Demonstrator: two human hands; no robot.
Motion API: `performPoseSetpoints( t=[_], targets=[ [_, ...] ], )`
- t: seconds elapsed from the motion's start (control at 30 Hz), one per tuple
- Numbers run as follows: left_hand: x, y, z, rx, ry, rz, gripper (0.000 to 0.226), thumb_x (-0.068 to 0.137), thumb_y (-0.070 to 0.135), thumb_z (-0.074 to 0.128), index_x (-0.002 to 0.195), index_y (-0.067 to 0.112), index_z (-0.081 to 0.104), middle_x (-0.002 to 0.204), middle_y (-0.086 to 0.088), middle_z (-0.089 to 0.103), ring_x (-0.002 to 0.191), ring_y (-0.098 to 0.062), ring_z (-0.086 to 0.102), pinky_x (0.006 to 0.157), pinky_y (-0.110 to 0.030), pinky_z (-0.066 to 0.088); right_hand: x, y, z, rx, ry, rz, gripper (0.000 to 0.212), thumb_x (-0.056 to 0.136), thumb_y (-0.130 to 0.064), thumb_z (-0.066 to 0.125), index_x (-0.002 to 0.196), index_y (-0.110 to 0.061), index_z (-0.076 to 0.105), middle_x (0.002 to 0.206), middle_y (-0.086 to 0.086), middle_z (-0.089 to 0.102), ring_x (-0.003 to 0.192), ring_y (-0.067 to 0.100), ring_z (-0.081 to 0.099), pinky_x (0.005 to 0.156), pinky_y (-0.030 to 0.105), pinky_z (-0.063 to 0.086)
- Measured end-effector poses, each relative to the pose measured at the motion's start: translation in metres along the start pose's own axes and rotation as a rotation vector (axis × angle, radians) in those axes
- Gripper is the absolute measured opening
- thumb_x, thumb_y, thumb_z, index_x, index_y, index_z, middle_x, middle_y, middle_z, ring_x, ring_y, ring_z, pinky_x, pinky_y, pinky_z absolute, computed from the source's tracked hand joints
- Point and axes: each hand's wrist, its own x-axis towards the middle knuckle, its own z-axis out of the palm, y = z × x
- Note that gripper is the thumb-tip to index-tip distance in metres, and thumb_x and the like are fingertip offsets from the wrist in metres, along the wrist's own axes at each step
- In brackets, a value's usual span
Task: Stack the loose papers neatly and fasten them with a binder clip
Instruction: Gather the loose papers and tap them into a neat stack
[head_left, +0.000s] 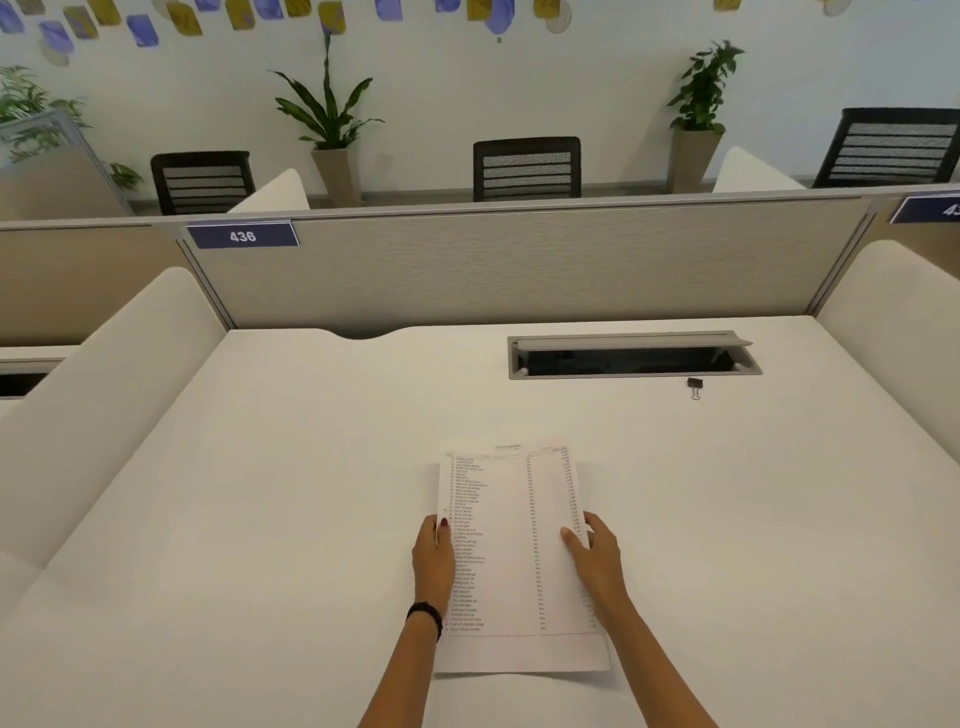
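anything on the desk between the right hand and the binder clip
No, in the head view only bare white desk lies between the right hand and the binder clip.

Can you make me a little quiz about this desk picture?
1. True or false: the small black metal binder clip is already on the white printed paper stack.
2. Which hand wears the black wristband?
3. The clip lies just in front of the grey open cable ___.

Key
1. False; it lies apart on the white desk.
2. The left hand; the right hand grips the other edge.
3. Tray.
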Motion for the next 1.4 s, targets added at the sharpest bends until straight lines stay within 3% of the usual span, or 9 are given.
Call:
performPoseSetpoints(
  t=[0.13,0.27,0.4,0.6,0.73,0.9,1.07,1.23,1.4],
  targets=[
    [-0.009,0.040,-0.002,-0.101,0.086,0.213,0.026,0.100,0.024,0.032,0.091,0.008,0.049,0.082,0.000,0.057,0.072,-0.013,0.050,0.065,-0.020,0.043,-0.003,-0.032,-0.004,0.040,0.002,-0.199,0.018,0.090,-0.014,0.054,0.108,-0.016,0.054,0.108,0.006,0.066,0.091,0.013,0.065,0.068,0.017,0.055],
    [-0.013,0.079,-0.002,-0.187,0.176,0.386,0.018,0.100,0.019,0.029,0.104,0.010,0.044,0.100,0.004,0.057,0.089,-0.007,0.057,0.068,-0.008,0.050,-0.006,-0.068,-0.008,0.065,0.023,-0.377,0.018,0.091,-0.014,0.055,0.095,-0.031,0.055,0.097,0.003,0.066,0.088,0.021,0.064,0.072,0.028,0.055],
    [-0.017,0.093,0.001,-0.223,0.196,0.466,0.015,0.100,0.015,0.025,0.106,0.014,0.039,0.100,0.012,0.054,0.086,-0.002,0.056,0.063,-0.007,0.049,-0.006,-0.083,-0.009,0.090,0.042,-0.459,0.014,0.089,-0.022,0.053,0.097,-0.035,0.053,0.099,-0.003,0.064,0.091,0.019,0.063,0.074,0.031,0.056],
    [-0.019,0.076,0.013,-0.234,0.130,0.417,0.017,0.100,0.019,0.025,0.109,0.022,0.038,0.109,0.009,0.055,0.096,-0.008,0.057,0.069,-0.014,0.053,-0.003,-0.066,-0.008,0.048,0.045,-0.420,0.036,0.088,-0.025,0.054,0.120,-0.009,0.053,0.106,-0.001,0.063,0.100,0.016,0.060,0.077,0.019,0.055],
    [-0.022,0.075,0.018,-0.254,0.127,0.401,0.017,0.100,0.017,0.025,0.110,0.020,0.037,0.110,0.014,0.053,0.099,-0.009,0.057,0.068,-0.014,0.053,-0.004,-0.064,-0.008,0.044,0.061,-0.400,0.023,0.092,-0.014,0.052,0.113,-0.008,0.056,0.098,-0.007,0.062,0.095,0.016,0.060,0.071,0.015,0.053],
    [-0.023,0.077,0.018,-0.267,0.123,0.416,0.017,0.100,0.017,0.025,0.110,0.018,0.037,0.109,0.011,0.053,0.095,-0.007,0.056,0.066,-0.012,0.052,-0.006,-0.067,-0.009,0.076,0.067,-0.404,0.022,0.091,-0.012,0.052,0.112,-0.004,0.056,0.098,0.000,0.063,0.092,0.017,0.060,0.070,0.011,0.052],
    [-0.022,0.070,0.019,-0.238,0.112,0.401,0.016,0.100,0.017,0.024,0.106,0.021,0.039,0.104,0.011,0.055,0.086,0.006,0.058,0.064,-0.012,0.052,-0.006,-0.062,-0.008,0.059,0.059,-0.384,0.018,0.091,-0.013,0.052,0.109,-0.014,0.056,0.098,-0.007,0.062,0.095,0.016,0.060,0.072,0.010,0.052],
    [-0.017,0.070,0.018,-0.217,0.113,0.406,0.016,0.100,0.019,0.025,0.107,0.018,0.039,0.106,0.010,0.056,0.094,-0.008,0.059,0.067,-0.015,0.053,-0.005,-0.064,-0.009,0.026,0.060,-0.406,0.028,0.092,-0.011,0.052,0.118,-0.005,0.056,0.105,0.003,0.063,0.098,0.015,0.059,0.074,0.005,0.048],
    [-0.015,0.077,0.013,-0.181,0.134,0.408,0.018,0.099,0.020,0.026,0.107,0.015,0.041,0.101,0.010,0.056,0.089,-0.009,0.060,0.061,-0.012,0.052,-0.005,-0.067,-0.011,0.039,0.046,-0.409,0.029,0.091,-0.012,0.053,0.119,-0.004,0.055,0.105,0.002,0.063,0.097,0.015,0.060,0.072,0.007,0.050]
  ],
)
